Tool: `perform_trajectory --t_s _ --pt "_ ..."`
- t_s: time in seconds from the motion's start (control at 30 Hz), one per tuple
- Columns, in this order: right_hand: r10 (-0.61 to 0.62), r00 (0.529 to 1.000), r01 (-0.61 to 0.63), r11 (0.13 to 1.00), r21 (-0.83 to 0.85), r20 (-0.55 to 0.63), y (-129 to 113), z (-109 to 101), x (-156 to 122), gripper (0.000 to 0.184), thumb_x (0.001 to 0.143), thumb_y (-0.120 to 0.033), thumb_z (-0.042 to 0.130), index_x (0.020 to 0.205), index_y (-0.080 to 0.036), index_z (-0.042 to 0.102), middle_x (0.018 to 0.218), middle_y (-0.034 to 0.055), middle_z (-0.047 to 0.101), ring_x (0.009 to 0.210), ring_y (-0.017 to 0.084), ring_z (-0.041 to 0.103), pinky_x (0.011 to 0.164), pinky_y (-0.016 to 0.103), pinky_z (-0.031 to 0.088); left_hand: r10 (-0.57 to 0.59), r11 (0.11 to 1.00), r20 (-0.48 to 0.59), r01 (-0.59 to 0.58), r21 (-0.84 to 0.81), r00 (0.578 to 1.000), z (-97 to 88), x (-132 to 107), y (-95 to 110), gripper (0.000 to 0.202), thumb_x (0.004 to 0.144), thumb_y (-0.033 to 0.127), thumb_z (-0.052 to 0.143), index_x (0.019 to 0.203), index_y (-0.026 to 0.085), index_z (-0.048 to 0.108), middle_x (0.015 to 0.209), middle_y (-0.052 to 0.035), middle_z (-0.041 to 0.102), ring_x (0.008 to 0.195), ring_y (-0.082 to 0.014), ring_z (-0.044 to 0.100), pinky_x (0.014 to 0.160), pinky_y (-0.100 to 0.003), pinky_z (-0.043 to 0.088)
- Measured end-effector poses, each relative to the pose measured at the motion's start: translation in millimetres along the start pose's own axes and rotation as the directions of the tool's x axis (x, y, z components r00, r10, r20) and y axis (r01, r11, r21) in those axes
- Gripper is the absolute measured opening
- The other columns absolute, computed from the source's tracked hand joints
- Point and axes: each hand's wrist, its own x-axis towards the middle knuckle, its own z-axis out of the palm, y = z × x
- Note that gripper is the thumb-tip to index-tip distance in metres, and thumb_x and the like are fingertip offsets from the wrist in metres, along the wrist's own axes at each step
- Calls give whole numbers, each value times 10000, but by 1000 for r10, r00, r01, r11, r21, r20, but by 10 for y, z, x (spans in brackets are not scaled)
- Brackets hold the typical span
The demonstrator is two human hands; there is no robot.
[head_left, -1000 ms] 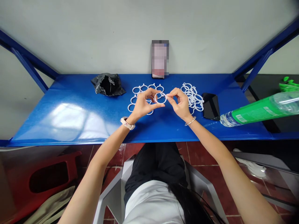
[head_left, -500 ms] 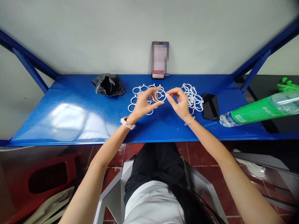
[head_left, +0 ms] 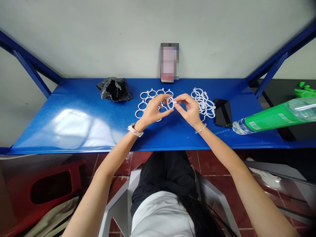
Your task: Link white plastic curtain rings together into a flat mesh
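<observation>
A white curtain ring (head_left: 168, 104) with a small eyelet is held up between my two hands, above the blue table. My left hand (head_left: 152, 111) curves around its left side, thumb and fingers at its edge. The thumb and fingertips of my right hand (head_left: 190, 110) pinch its eyelet side. Behind and beside my left hand, several similar white rings (head_left: 141, 109) lie flat in rows, partly covered by that hand. A tangled pile of more white rings (head_left: 203, 104) lies just right of my right hand.
A black plastic bag (head_left: 115, 89) lies open at the back left of the blue table (head_left: 98, 126). One phone (head_left: 169, 62) leans against the wall. A dark phone-like slab (head_left: 223, 112) lies right of the pile, near a green-labelled bottle (head_left: 269, 118).
The held ring has turned, showing a narrower oval than before. Both hands stay in nearly the same place, with the fingers shifted slightly. The laid-out rings and the pile look unchanged.
</observation>
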Motion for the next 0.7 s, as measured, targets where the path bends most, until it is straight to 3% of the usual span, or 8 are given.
perform_trajectory --t_s 0.23,0.37,0.47,0.6,0.7 --pt "-59 993 65 997 -49 105 -6 -1 -24 136 952 -305 631 1008 -245 740 1025 51 755 921 195 710 867 369 588 -16 999 39 17 -42 999 35 -9 -28 435 884 306 699 1284 172 593 1229 -112 693 1004 -188 679 735 -266 594" --pt "-64 985 82 991 -107 163 -21 5 -30 170 968 -326 595 1031 -247 731 1050 56 757 960 209 707 885 388 582 -36 990 76 45 -132 996 34 -1 -15 465 917 387 682 1323 179 590 1303 -125 671 1031 -194 684 770 -280 607" --pt "-48 994 62 987 -146 96 -25 3 -24 184 968 -370 583 1003 -249 718 993 56 745 903 212 688 845 399 581 -46 976 78 61 -210 996 32 7 -7 529 908 494 681 1338 199 597 1333 -134 657 1060 -216 682 768 -299 617" --pt "31 996 -41 990 -133 -82 2 -18 -1 227 956 -446 595 954 -238 687 935 49 705 866 201 656 806 376 561 -50 954 49 62 -294 998 17 17 13 587 873 558 700 1353 234 604 1200 -119 707 1035 -226 694 753 -303 612" --pt "132 989 -134 991 -21 -72 28 -27 15 303 932 -528 617 918 -230 667 890 30 677 828 181 638 784 344 538 -65 935 41 75 -347 997 -5 24 31 595 849 551 729 1349 250 613 1147 -105 715 1030 -225 692 755 -295 606"
